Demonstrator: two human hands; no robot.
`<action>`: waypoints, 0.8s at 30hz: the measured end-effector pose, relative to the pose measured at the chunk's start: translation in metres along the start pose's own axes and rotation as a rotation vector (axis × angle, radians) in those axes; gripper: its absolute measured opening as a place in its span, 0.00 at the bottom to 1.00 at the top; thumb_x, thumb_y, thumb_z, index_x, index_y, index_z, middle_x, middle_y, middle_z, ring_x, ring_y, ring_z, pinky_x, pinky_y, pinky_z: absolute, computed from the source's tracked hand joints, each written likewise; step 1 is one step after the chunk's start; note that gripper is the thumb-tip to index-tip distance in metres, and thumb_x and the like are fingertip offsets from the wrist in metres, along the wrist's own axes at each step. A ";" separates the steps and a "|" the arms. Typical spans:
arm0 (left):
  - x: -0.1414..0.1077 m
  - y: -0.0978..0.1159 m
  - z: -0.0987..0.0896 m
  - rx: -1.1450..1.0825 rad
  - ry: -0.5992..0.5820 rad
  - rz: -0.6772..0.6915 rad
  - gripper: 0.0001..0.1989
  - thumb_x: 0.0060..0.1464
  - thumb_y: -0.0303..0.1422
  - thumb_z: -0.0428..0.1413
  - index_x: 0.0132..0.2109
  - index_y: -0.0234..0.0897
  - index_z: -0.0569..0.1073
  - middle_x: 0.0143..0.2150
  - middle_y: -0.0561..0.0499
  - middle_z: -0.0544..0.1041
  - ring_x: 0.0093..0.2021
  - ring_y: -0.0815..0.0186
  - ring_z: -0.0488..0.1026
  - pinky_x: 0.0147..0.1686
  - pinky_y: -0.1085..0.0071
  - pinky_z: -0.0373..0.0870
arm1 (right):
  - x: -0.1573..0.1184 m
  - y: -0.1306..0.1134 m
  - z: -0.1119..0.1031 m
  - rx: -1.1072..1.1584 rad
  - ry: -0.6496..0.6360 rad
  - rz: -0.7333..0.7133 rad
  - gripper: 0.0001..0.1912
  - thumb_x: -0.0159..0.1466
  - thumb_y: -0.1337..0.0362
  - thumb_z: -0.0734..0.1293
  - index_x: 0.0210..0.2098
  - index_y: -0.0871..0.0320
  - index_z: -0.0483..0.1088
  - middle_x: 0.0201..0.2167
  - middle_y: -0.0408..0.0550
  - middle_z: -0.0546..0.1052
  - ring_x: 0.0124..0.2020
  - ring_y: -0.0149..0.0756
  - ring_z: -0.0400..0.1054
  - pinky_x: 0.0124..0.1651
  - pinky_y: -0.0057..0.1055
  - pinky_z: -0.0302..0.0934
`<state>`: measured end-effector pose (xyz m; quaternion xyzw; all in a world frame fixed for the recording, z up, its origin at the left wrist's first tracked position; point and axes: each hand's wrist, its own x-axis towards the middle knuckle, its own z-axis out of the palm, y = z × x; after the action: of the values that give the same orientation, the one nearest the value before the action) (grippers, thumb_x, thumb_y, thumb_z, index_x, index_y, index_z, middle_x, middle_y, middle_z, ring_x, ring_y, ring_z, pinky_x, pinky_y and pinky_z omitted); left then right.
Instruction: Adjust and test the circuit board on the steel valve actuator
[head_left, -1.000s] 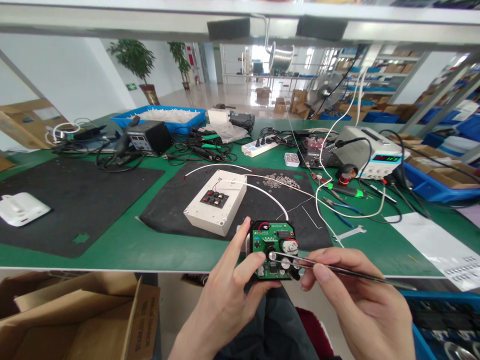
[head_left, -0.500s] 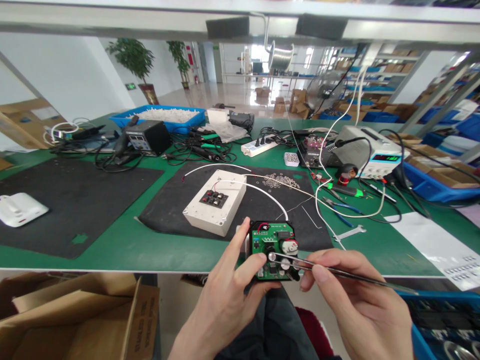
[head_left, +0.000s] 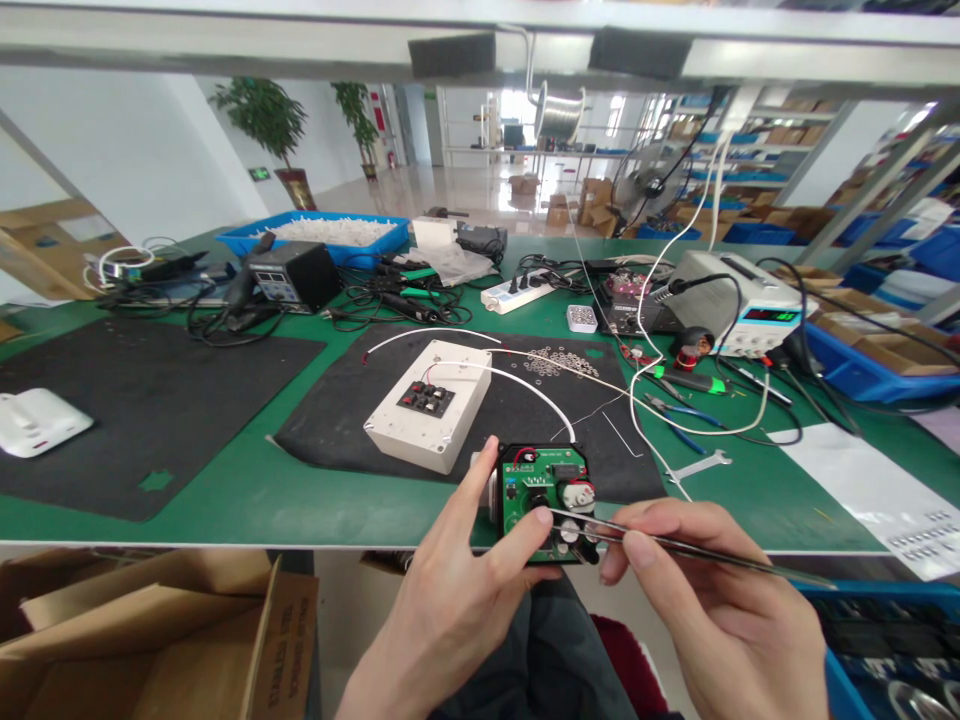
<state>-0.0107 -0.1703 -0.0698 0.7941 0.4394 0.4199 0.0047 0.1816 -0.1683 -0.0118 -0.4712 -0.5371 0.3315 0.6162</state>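
My left hand point(head_left: 469, 590) grips a green circuit board point(head_left: 551, 470) in a black housing, near the table's front edge. One fingertip of that hand presses by the tweezer tips, over a small round part on the board. Between the thumb and fingers of my right hand point(head_left: 697, 590) is a pair of metal tweezers point(head_left: 660, 540), its tips pointing left onto the board. A white cable point(head_left: 551, 390) runs from the housing back to a pale box point(head_left: 427, 405) with a black terminal block point(head_left: 426, 397) on top.
A wrench point(head_left: 701, 465) and blue-handled pliers point(head_left: 679, 410) lie to the right. Many small rings point(head_left: 562, 365) are scattered on the black mat point(head_left: 330, 420). A power supply point(head_left: 739, 300) stands at the back right. An open cardboard box point(head_left: 172, 640) sits below at left.
A finger of my left hand has moved slightly right on the board, now covering the round silver part at the tweezer tips. My right hand and the tweezers stay almost still.
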 end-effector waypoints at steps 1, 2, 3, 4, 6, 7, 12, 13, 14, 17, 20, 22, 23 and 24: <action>0.000 -0.001 0.000 0.006 -0.004 0.003 0.26 0.63 0.27 0.64 0.64 0.43 0.66 0.77 0.31 0.49 0.73 0.44 0.60 0.61 0.49 0.77 | 0.000 0.001 0.000 0.003 0.000 -0.002 0.02 0.66 0.62 0.74 0.35 0.52 0.78 0.30 0.42 0.78 0.29 0.30 0.76 0.33 0.22 0.75; 0.000 -0.002 0.000 0.017 -0.007 0.007 0.26 0.63 0.27 0.64 0.64 0.44 0.66 0.77 0.31 0.49 0.73 0.44 0.60 0.61 0.50 0.77 | 0.001 0.002 0.000 0.005 -0.001 -0.001 0.02 0.66 0.62 0.73 0.35 0.52 0.78 0.31 0.42 0.79 0.29 0.30 0.76 0.33 0.21 0.75; 0.000 -0.004 0.001 0.035 -0.010 0.015 0.27 0.63 0.28 0.65 0.65 0.44 0.66 0.78 0.31 0.49 0.73 0.45 0.60 0.62 0.50 0.77 | 0.002 0.003 -0.002 0.008 -0.006 0.000 0.02 0.67 0.62 0.73 0.36 0.52 0.78 0.31 0.42 0.79 0.28 0.29 0.77 0.33 0.21 0.74; 0.000 -0.006 0.001 0.055 -0.010 0.024 0.27 0.63 0.29 0.65 0.65 0.44 0.66 0.78 0.32 0.49 0.73 0.45 0.61 0.62 0.51 0.77 | 0.003 0.005 -0.003 0.012 -0.022 -0.003 0.02 0.67 0.63 0.73 0.36 0.52 0.78 0.31 0.42 0.79 0.28 0.29 0.77 0.33 0.21 0.74; 0.003 -0.010 0.000 0.083 -0.010 0.046 0.28 0.62 0.31 0.66 0.65 0.45 0.66 0.78 0.32 0.49 0.73 0.45 0.62 0.62 0.51 0.77 | 0.005 0.009 -0.009 0.032 -0.054 -0.019 0.01 0.67 0.64 0.73 0.38 0.53 0.79 0.32 0.43 0.80 0.27 0.29 0.77 0.33 0.21 0.74; 0.005 -0.012 -0.001 0.094 -0.013 0.054 0.29 0.62 0.32 0.67 0.66 0.46 0.66 0.77 0.32 0.49 0.73 0.46 0.62 0.62 0.51 0.76 | 0.007 0.012 -0.013 0.048 -0.058 -0.022 0.01 0.68 0.64 0.73 0.39 0.54 0.79 0.32 0.44 0.80 0.28 0.30 0.78 0.34 0.23 0.75; 0.024 -0.019 -0.009 0.171 -0.052 0.072 0.29 0.63 0.38 0.66 0.67 0.45 0.65 0.76 0.32 0.54 0.74 0.47 0.60 0.65 0.48 0.73 | 0.027 0.039 -0.029 0.131 0.176 0.031 0.11 0.67 0.58 0.75 0.45 0.57 0.77 0.33 0.47 0.82 0.29 0.35 0.78 0.34 0.29 0.74; 0.028 -0.020 -0.010 0.193 -0.054 0.067 0.30 0.63 0.40 0.66 0.67 0.45 0.66 0.76 0.33 0.54 0.74 0.46 0.59 0.65 0.46 0.72 | 0.034 0.048 -0.031 0.121 0.223 0.048 0.13 0.66 0.57 0.76 0.45 0.57 0.76 0.33 0.48 0.82 0.29 0.35 0.77 0.33 0.29 0.74; 0.032 -0.022 -0.009 0.214 -0.049 0.060 0.31 0.62 0.43 0.67 0.67 0.45 0.66 0.76 0.34 0.55 0.74 0.46 0.59 0.66 0.45 0.71 | 0.042 0.058 -0.032 0.105 0.255 0.071 0.15 0.65 0.55 0.76 0.45 0.57 0.76 0.32 0.47 0.82 0.28 0.34 0.77 0.32 0.28 0.73; 0.044 -0.028 -0.004 0.263 -0.007 0.043 0.33 0.59 0.42 0.69 0.66 0.45 0.66 0.75 0.36 0.56 0.74 0.45 0.57 0.69 0.44 0.67 | 0.063 0.092 -0.032 0.062 0.253 0.186 0.19 0.63 0.51 0.77 0.44 0.58 0.75 0.32 0.48 0.83 0.26 0.33 0.75 0.31 0.27 0.72; 0.055 -0.036 0.003 0.278 0.041 0.050 0.32 0.59 0.30 0.68 0.66 0.43 0.67 0.73 0.37 0.58 0.74 0.46 0.58 0.71 0.44 0.64 | 0.074 0.125 -0.031 0.035 0.242 0.253 0.24 0.61 0.46 0.77 0.44 0.59 0.74 0.31 0.48 0.82 0.26 0.34 0.74 0.30 0.28 0.73; 0.062 -0.041 0.006 0.270 0.046 0.050 0.33 0.57 0.24 0.67 0.66 0.41 0.66 0.71 0.37 0.60 0.74 0.46 0.58 0.71 0.44 0.64 | 0.074 0.144 -0.031 0.008 0.216 0.290 0.27 0.60 0.43 0.76 0.44 0.60 0.73 0.30 0.48 0.82 0.25 0.35 0.74 0.29 0.29 0.72; 0.065 -0.044 0.007 0.267 0.044 0.052 0.33 0.56 0.23 0.66 0.66 0.41 0.66 0.70 0.37 0.61 0.73 0.46 0.58 0.71 0.44 0.65 | 0.073 0.152 -0.031 -0.026 0.199 0.309 0.29 0.60 0.42 0.76 0.44 0.60 0.73 0.29 0.49 0.81 0.25 0.35 0.74 0.28 0.29 0.71; 0.067 -0.047 0.008 0.266 0.043 0.056 0.33 0.56 0.23 0.66 0.66 0.40 0.66 0.69 0.37 0.61 0.73 0.45 0.59 0.70 0.44 0.66 | 0.071 0.158 -0.032 -0.063 0.171 0.322 0.29 0.60 0.41 0.75 0.43 0.61 0.74 0.30 0.50 0.81 0.25 0.35 0.73 0.28 0.29 0.71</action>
<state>-0.0201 -0.0911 -0.0483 0.7905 0.4688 0.3748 -0.1216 0.2421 -0.0575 -0.1347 -0.5966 -0.4105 0.3674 0.5836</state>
